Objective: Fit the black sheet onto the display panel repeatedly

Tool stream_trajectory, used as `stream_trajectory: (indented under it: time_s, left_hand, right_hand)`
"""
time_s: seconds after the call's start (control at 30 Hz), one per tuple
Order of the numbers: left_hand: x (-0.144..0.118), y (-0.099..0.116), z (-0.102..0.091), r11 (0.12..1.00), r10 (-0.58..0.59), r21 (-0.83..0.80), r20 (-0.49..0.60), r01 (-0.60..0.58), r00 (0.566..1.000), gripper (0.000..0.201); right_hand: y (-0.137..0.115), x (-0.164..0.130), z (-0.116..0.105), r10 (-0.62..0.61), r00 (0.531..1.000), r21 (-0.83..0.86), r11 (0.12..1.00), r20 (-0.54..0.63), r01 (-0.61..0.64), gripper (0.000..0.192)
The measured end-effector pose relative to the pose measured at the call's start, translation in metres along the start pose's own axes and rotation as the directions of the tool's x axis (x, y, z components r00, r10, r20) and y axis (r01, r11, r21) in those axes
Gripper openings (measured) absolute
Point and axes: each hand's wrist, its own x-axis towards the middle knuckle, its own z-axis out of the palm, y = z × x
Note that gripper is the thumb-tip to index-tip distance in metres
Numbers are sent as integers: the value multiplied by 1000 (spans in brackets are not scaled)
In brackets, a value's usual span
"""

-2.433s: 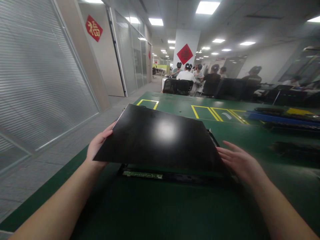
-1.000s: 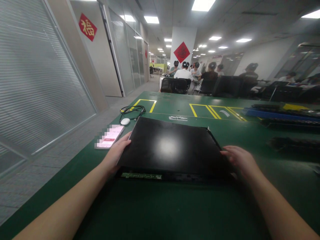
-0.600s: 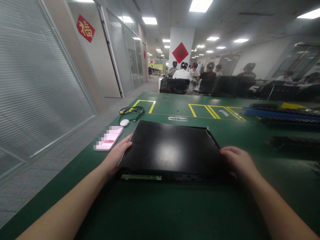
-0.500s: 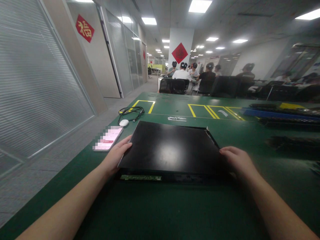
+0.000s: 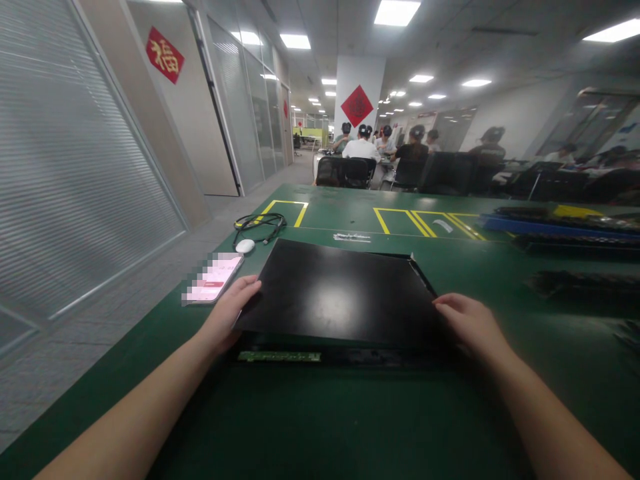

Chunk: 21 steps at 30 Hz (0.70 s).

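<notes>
A glossy black display panel [image 5: 330, 287] lies in front of me, its surface reflecting a ceiling light. Beneath it is a black frame [image 5: 370, 357], showing along the near side and at the far right corner. A narrow green circuit board [image 5: 280, 357] shows at the frame's near left. At the panel's left edge, my left hand [image 5: 233, 307] is closed with the thumb on top and the fingers partly hidden. On the right, my right hand [image 5: 465, 320] pinches the panel's edge. The near edge of the panel sits a little above the frame.
A phone [image 5: 213, 280], a white mouse [image 5: 245, 246] and a coiled black cable [image 5: 260, 227] lie left on the green table [image 5: 320, 427]. Dark parts with a blue strip [image 5: 565, 227] are at the right. Several people sit at tables beyond.
The near edge of the panel has risen slightly, widening the gap above the frame. Both hands keep their places at its sides. The view has shifted a little.
</notes>
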Motion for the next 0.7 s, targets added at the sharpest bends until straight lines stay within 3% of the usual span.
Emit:
stream_trajectory:
  time_s: [0.13,0.47,0.7]
  left_hand:
    - [4,-5,-4,1000,2,-2,40,-1,999,29]
    - [6,-9,-4,1000,-9,15,23,8,1000,26]
    - [0,0,4,999,-35,3,3,35,999,16]
  right_hand:
    - [0,0,0,-4,1000,-16,1000,-1,4,24]
    - [-4,-2,0,-9,1000,-84,996,-1,9,27]
    - [-6,-2,-2,9,1000,-117,993,17,-7,29]
